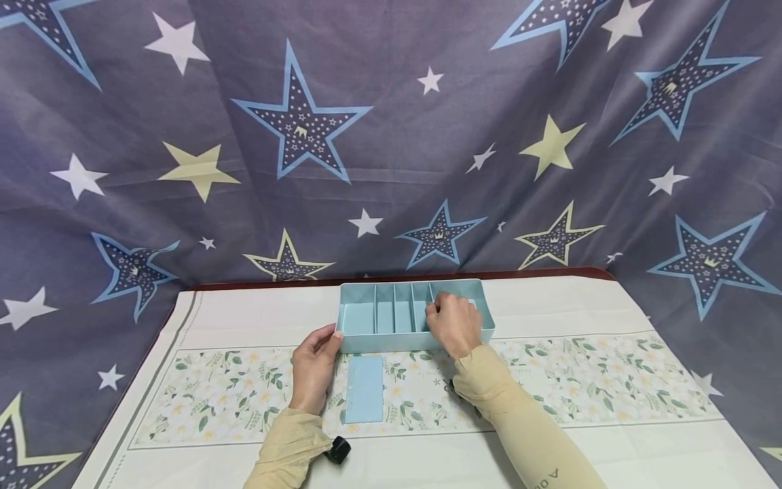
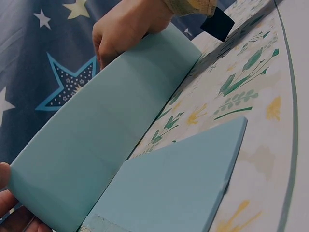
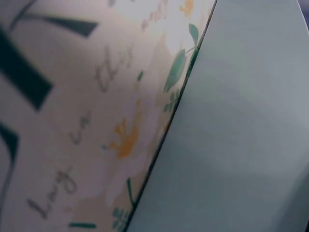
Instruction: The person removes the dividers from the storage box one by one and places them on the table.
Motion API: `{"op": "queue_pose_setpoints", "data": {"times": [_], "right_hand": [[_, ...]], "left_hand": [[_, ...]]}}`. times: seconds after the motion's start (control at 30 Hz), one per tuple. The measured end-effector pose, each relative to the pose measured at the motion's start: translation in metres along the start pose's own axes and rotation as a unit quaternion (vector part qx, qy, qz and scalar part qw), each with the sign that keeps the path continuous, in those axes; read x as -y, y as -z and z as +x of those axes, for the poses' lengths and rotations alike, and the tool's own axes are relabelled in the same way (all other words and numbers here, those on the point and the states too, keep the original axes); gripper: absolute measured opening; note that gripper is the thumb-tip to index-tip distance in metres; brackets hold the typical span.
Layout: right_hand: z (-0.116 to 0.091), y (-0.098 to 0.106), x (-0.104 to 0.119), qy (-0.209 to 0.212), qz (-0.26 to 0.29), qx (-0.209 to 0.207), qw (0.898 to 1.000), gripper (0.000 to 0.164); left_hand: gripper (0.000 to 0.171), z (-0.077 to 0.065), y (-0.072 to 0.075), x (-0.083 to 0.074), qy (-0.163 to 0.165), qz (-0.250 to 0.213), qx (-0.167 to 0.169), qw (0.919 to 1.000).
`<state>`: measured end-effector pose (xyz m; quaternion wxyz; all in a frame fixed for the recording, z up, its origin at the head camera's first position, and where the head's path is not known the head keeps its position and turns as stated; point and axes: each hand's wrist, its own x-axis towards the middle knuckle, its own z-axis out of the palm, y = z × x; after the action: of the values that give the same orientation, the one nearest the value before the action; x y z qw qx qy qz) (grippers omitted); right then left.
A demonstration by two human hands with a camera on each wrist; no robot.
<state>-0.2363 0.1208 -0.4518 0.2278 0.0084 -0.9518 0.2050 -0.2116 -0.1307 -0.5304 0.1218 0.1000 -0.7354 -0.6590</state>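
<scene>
A long light-blue divided storage box (image 1: 391, 344) stands near the back of the table, with several thin upright dividers (image 1: 394, 309) splitting it into compartments. My left hand (image 1: 313, 367) grips the box's left front corner; in the left wrist view its fingertips (image 2: 7, 200) curl at the end wall. My right hand (image 1: 455, 322) reaches over the front wall into the box, fingers bent at the rightmost divider (image 1: 432, 291), which they appear to pinch; the fingertips are partly hidden. The right wrist view shows only the box's front wall (image 3: 231, 125) and the tablecloth, no fingers.
A loose flat light-blue panel (image 1: 364, 389) lies on the floral tablecloth (image 1: 232, 394) in front of the box, close to my left hand. Behind the table's dark red back edge (image 1: 269, 282) hangs a star-patterned curtain (image 1: 391, 136). A small black device (image 1: 338, 449) sits at my left wrist.
</scene>
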Motion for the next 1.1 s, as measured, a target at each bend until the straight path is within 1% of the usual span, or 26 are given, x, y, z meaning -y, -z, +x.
{"op": "queue_pose_setpoints", "data": {"times": [0.27,0.47,0.7,0.83,1.1], "right_hand": [[-0.0007,-0.0003,-0.0007,0.009,0.007,-0.013,1.000,0.034],[-0.0015,-0.0005,-0.0010,0.015,0.012,-0.025,1.000,0.031],[-0.0017,-0.0011,-0.0019,0.015,0.022,-0.052,0.998,0.025],[-0.0019,0.0002,-0.0019,0.010,0.028,-0.047,0.998,0.023],[-0.0014,0.0019,-0.0005,0.011,0.034,-0.038,0.999,0.024]], "left_hand": [[0.036,-0.0006,0.0002,-0.0022,0.001,0.001,0.000,1.0000],[0.040,0.0007,0.0001,0.0002,-0.006,-0.001,-0.001,1.0000],[0.038,0.0012,-0.0008,0.0011,-0.003,0.001,-0.003,1.0000],[0.038,0.0022,-0.0011,0.0026,-0.002,0.002,-0.004,1.0000],[0.031,0.0020,-0.0005,0.0007,0.001,0.002,-0.006,1.0000]]}}
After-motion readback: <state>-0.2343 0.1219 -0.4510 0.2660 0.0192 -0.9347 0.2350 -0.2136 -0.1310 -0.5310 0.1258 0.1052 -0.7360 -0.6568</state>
